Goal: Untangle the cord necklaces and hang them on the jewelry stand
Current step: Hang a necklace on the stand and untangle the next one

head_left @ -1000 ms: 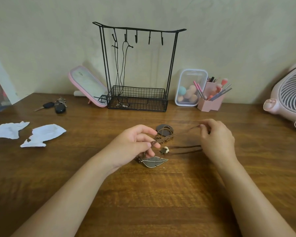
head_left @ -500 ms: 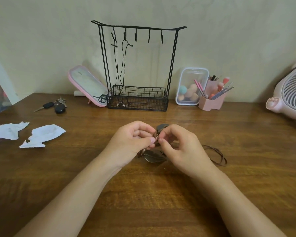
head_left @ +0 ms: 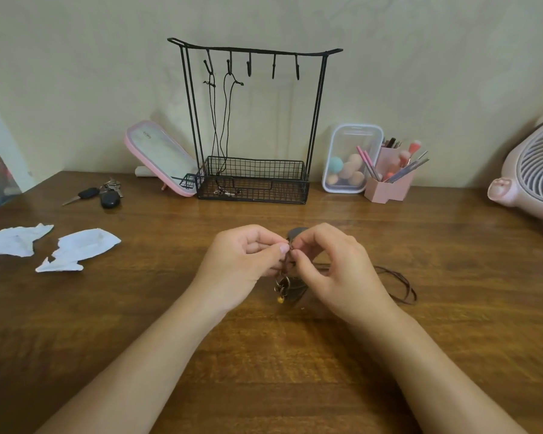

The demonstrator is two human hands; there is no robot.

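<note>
Hands meet mid-table: left hand (head_left: 245, 261) and right hand (head_left: 336, 267) pinch the brown cords (head_left: 286, 267) at 1 knot, pendants (head_left: 282, 285) dangling. Untangling underway. Next: tease 1 cord free, then reach for the stand (head_left: 257, 170).

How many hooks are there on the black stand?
5, all in a row under the top bar of the stand. The two left hooks hold black cords; the three right hooks are bare. None seems hidden.
</note>
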